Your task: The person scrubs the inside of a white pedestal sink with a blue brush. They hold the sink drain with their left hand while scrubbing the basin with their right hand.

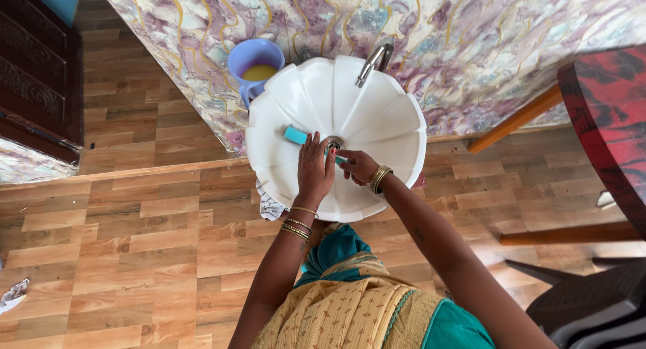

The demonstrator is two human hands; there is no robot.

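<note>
Left hand: lay flat in the basin, fingers spread open, tips by the drain.
Right hand: fingers closed on a small teal thing (mostly hidden) beside the drain.
Sponge: teal, on the basin's left slope, just off the left fingertips.
Tap: at the far rim.
Mug: purple, outside the far-left rim.

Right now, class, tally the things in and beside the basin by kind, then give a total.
White basin: 1
Metal tap: 1
Teal bar on the basin wall: 1
Blue mug with yellow liquid: 1
Checked cloth under the rim: 1
Hands in the basin: 2, left hand, right hand
Total: 7
</note>
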